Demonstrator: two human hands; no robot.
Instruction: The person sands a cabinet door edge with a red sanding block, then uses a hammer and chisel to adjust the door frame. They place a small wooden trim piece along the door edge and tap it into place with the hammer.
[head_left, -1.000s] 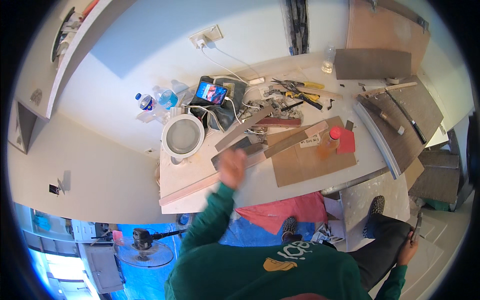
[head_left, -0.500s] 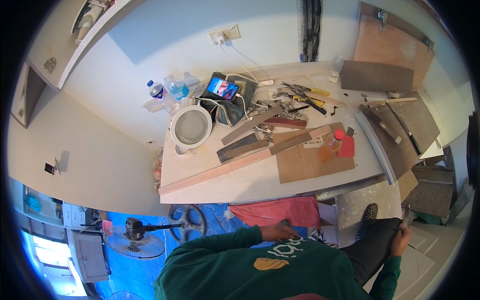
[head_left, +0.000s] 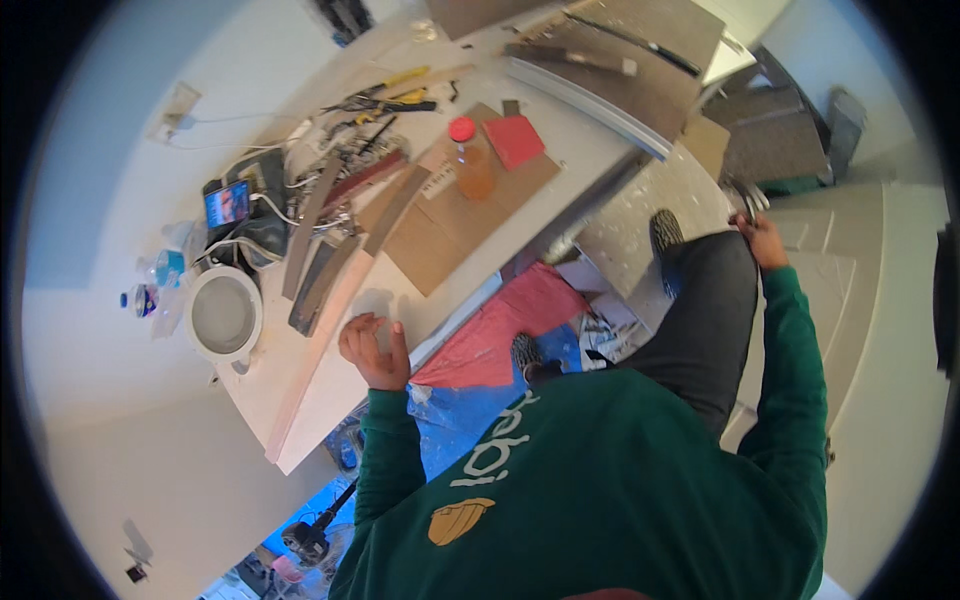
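Note:
My left hand (head_left: 374, 354) is raised at the near edge of the white table (head_left: 310, 425), fingers apart and nothing in them. Closest to it is a long, pale wood strip (head_left: 312, 360) lying along the table, with its upper end dark-faced. Out to the right, beside my knee, my right hand (head_left: 764, 242) is closed around a small grey metal tool (head_left: 748, 198); its kind is too blurred to make out. On brown cardboard (head_left: 440, 240) stand a red-capped bottle of orange liquid (head_left: 474, 178) and a red square piece (head_left: 514, 142).
Pliers with yellow handles (head_left: 408, 98) lie among scraps at the back. A round white light fitting (head_left: 252, 322), a phone (head_left: 227, 203) and water bottles (head_left: 166, 268) are at the left. Below the table hang red cloth (head_left: 510, 325) and a blue sheet (head_left: 445, 430); a fan (head_left: 305, 540) stands lower left.
My view has turned, and my body has shifted toward the right. The left hand has risen from near my torso to the table edge. My right hand still holds the metal tool.

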